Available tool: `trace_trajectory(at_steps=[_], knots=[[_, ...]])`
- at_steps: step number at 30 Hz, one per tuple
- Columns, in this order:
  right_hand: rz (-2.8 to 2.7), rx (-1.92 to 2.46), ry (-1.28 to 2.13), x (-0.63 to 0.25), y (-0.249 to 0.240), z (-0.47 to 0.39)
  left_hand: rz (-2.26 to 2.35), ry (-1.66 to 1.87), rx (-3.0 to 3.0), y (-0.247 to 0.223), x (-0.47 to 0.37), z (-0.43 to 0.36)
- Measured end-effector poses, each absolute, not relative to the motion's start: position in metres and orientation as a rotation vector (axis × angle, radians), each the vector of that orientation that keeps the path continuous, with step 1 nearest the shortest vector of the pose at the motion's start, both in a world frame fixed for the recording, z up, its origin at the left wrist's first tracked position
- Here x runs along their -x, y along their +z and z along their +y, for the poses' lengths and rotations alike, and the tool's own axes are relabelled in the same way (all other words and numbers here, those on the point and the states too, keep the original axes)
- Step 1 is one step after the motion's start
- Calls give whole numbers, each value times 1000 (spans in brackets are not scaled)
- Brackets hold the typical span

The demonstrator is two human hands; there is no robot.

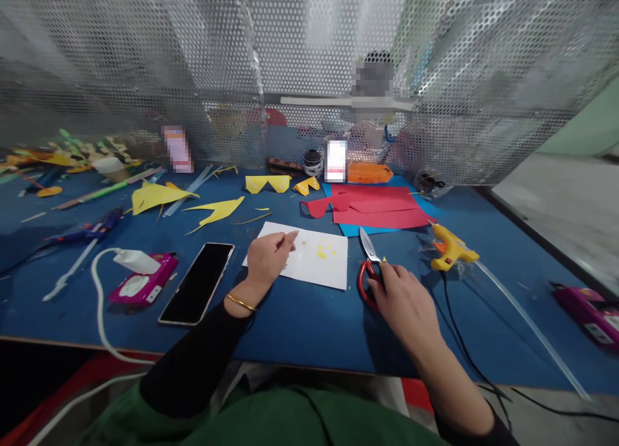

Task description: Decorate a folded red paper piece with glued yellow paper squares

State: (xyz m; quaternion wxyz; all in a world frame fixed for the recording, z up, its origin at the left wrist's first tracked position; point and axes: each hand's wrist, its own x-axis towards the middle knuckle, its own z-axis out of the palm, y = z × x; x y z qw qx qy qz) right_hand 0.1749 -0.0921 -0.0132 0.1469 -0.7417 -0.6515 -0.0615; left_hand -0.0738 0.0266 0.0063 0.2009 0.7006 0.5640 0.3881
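My left hand (268,258) rests over the left part of a white sheet of paper (314,269), thumb and forefinger pressed together. Whatever may lie between those fingertips is too small to make out. Several tiny yellow paper bits (325,247) are scattered on the sheet. To the right of the paper, my right hand (403,301) has its fingers closed round the red handles of a pair of scissors (368,256). The blades point away from me, and part of the handles is hidden under the hand. A small yellow scrap (385,260) shows beside the fingers.
Yellow paper glasses (267,184), red paper glasses (323,205) and red sheets (387,207) lie behind. A yellow glue gun (452,247) with a cord sits right. A phone (198,285), a purple power strip (145,281) and yellow offcuts (220,211) are left. Perforated mesh (207,59) stands behind.
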Motion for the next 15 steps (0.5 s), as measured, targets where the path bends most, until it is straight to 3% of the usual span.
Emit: trace_trajectory(at_steps=[4,9,15], knots=[[-1437,1818,54,-193,-10,-109,1638,1105,-1858,9,77,29],[-629,1728,256,-241,-9,-121,1628,1109,-1870,10,77,29],[-399,1472,737,-278,-19,-106,1594,1073,-1927,10,76,25]])
